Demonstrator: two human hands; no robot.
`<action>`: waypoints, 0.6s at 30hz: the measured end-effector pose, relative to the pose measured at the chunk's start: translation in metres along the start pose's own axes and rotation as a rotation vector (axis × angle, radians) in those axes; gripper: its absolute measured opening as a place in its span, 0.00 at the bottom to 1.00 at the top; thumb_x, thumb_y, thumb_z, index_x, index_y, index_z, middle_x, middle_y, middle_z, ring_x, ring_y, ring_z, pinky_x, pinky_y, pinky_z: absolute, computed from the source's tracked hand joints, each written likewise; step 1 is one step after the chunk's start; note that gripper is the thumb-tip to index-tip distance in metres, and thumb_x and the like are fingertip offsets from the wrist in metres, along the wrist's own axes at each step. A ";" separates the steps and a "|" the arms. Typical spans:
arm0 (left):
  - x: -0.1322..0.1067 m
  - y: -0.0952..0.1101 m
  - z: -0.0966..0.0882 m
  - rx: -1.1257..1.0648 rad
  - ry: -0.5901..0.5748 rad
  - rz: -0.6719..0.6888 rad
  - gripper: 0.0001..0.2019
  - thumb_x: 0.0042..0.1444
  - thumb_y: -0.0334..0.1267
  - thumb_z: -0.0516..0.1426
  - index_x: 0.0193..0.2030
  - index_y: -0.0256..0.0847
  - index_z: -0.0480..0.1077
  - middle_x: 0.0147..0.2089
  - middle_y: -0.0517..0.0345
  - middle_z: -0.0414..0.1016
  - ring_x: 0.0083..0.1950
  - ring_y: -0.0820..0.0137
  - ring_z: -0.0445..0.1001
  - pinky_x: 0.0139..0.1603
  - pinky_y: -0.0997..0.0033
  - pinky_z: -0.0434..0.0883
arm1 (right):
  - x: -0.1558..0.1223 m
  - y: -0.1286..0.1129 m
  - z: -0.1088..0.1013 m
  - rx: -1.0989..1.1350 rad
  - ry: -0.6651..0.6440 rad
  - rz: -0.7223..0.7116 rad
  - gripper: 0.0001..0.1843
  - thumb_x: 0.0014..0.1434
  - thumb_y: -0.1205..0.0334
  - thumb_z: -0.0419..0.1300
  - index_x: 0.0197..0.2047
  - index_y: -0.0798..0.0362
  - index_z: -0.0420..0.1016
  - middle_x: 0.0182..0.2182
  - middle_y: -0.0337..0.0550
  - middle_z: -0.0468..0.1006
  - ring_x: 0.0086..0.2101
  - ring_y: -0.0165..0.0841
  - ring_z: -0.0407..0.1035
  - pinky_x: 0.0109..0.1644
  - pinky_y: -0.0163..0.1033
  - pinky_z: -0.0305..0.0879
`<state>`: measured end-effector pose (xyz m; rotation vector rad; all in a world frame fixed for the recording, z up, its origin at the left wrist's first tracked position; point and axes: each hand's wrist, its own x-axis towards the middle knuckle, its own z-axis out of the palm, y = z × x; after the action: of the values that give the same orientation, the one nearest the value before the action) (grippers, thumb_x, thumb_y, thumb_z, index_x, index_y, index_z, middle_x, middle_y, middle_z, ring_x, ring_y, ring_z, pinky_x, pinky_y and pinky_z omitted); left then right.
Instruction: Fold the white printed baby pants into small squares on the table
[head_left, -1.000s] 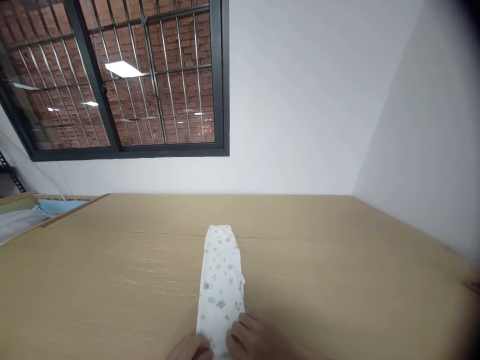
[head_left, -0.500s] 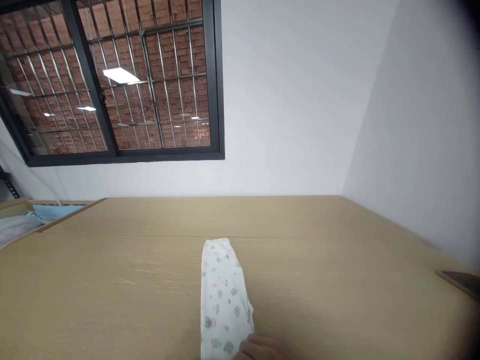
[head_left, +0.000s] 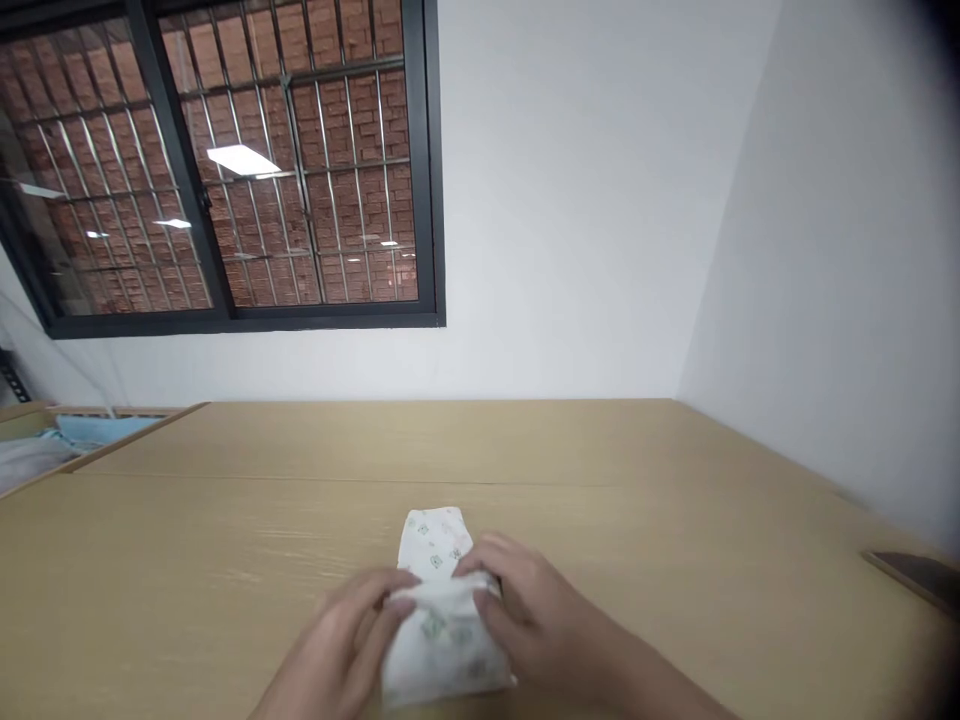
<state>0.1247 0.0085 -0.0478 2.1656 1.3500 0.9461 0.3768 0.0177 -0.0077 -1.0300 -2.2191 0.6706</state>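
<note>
Pointing away from the person toward the back wall, the white cloth sits in the lower middle of the view on the tabletop, its long axis running from near to far. Its far end is flat and narrow with rounded corners; nearer the person, a broader layer forms a crosswise fold over the strip. The left hand pinches the left end of this fold between thumb and fingers, and the right hand grips the right end likewise. Whether the lowest edge touches the surface, I cannot tell (motion blur softens it).

The fabric looks soft and thin, printed with small green and darker motifs. The tabletop is tan and smooth, with pale streaks left of the cloth and a fine straight seam crossing beyond its far end. Wide stretches of flat surface lie to either side of the hands, and a further stretch runs to the wall. At the left edge, a wood-rimmed box holds pale blue and whitish fabric; at the right edge is a dark, rimmed shape. A dark-framed window fills the upper left.
</note>
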 end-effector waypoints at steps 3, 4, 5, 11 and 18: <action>0.050 -0.010 0.009 0.074 0.043 0.092 0.16 0.72 0.45 0.44 0.48 0.46 0.72 0.47 0.55 0.77 0.50 0.64 0.75 0.53 0.64 0.71 | 0.036 0.035 0.009 -0.013 0.125 0.009 0.15 0.64 0.68 0.51 0.49 0.53 0.75 0.47 0.48 0.76 0.48 0.39 0.70 0.54 0.44 0.66; 0.064 -0.017 0.016 0.134 0.060 0.082 0.16 0.72 0.43 0.44 0.47 0.45 0.72 0.47 0.54 0.76 0.49 0.64 0.75 0.52 0.64 0.71 | 0.048 0.049 0.014 -0.029 0.153 0.025 0.16 0.64 0.68 0.50 0.51 0.53 0.75 0.48 0.49 0.76 0.50 0.39 0.70 0.56 0.45 0.65; 0.078 -0.025 0.023 0.196 0.076 0.046 0.17 0.71 0.41 0.43 0.46 0.44 0.72 0.47 0.53 0.75 0.48 0.65 0.75 0.50 0.65 0.70 | 0.059 0.063 0.021 -0.047 0.172 0.044 0.17 0.65 0.68 0.50 0.52 0.54 0.75 0.50 0.50 0.76 0.52 0.40 0.69 0.58 0.46 0.64; 0.125 -0.063 0.058 0.403 0.085 -0.063 0.16 0.66 0.31 0.45 0.45 0.39 0.74 0.46 0.48 0.76 0.49 0.61 0.75 0.50 0.64 0.70 | 0.095 0.133 0.051 -0.163 0.236 0.194 0.20 0.66 0.70 0.50 0.58 0.58 0.72 0.55 0.55 0.75 0.58 0.40 0.67 0.64 0.47 0.60; 0.047 -0.053 0.100 0.597 0.173 0.089 0.19 0.69 0.39 0.44 0.57 0.39 0.71 0.59 0.41 0.74 0.56 0.51 0.74 0.57 0.47 0.71 | 0.075 0.105 0.031 -0.277 0.012 0.014 0.28 0.73 0.50 0.45 0.71 0.51 0.60 0.72 0.52 0.55 0.70 0.44 0.47 0.73 0.55 0.44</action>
<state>0.1792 0.0744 -0.1355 2.6414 1.8129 0.8525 0.3678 0.1314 -0.0751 -1.1804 -2.3411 0.3671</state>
